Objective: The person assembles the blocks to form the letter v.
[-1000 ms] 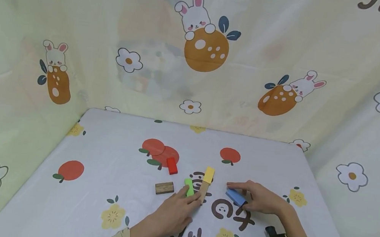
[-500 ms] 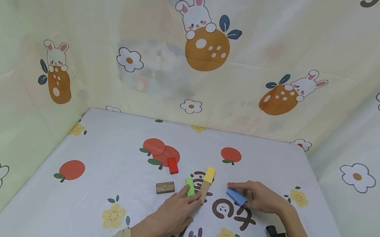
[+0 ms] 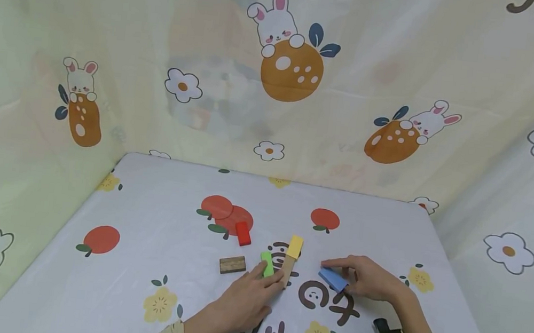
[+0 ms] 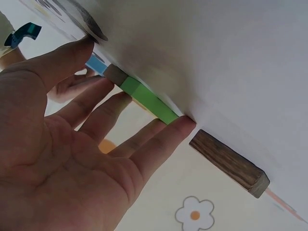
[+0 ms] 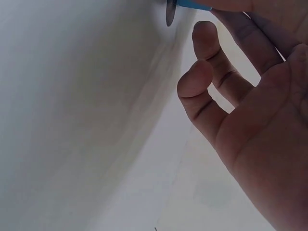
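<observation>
1. The left hand (image 3: 244, 298) is lying flat on the printed white tablecloth (image 3: 142, 261), fingers straight and gripping nothing, its fingertips (image 4: 185, 126) touching the small green wooden block (image 3: 266, 263), as if steadying it in line
2. The right hand (image 3: 372, 278) is pinching the flat blue wooden block (image 3: 332, 279) between thumb and fingers, tilting it just off the cloth, right of the plain tan wooden bar (image 3: 287, 269)
3. Farther off, the dark brown block (image 3: 232, 264), yellow block (image 3: 295, 246) and red block (image 3: 243, 233) are lying untouched
4. Compared with a second ago, hardly anything is changing; both hands are keeping their places
</observation>
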A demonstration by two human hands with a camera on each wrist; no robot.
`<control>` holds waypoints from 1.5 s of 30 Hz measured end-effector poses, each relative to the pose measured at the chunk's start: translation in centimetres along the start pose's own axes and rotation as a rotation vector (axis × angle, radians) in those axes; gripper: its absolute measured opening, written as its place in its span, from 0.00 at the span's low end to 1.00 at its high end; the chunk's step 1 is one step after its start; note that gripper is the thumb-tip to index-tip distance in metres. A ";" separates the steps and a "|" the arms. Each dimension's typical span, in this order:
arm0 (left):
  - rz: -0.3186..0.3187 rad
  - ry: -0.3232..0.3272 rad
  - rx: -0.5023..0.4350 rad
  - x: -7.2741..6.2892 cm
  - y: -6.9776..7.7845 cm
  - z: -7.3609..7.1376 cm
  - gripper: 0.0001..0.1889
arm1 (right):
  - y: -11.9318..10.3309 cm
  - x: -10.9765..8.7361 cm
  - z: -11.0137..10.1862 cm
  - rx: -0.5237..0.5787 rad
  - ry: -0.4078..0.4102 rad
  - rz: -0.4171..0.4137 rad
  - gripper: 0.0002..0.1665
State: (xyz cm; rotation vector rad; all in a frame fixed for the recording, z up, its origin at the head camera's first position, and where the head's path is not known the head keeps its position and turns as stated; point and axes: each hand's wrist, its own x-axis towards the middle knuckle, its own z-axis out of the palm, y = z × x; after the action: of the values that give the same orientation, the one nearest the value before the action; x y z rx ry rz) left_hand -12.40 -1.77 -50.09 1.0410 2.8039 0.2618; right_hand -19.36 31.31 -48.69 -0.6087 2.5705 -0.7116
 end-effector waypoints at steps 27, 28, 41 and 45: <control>0.002 -0.017 0.004 0.0 0.0 0.2 0.34 | 0.2 0.5 0.3 -0.022 0.096 0.007 0.37; 0.002 -0.015 0.004 0.0 0.0 0.2 0.34 | 0.2 0.5 0.3 -0.022 0.102 0.013 0.37; 0.017 0.015 0.007 -0.1 -0.1 0.3 0.34 | -0.8 1.4 0.8 -0.020 0.266 0.086 0.39; 0.017 0.015 0.006 -0.1 -0.1 0.2 0.34 | -0.9 1.7 1.0 -0.032 0.310 0.093 0.40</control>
State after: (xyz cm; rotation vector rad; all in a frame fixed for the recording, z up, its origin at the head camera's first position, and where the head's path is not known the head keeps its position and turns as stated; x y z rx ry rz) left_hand -12.33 -1.86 -50.31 1.0696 2.8113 0.2640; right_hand -20.00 29.39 -49.44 -0.4118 2.8769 -0.7879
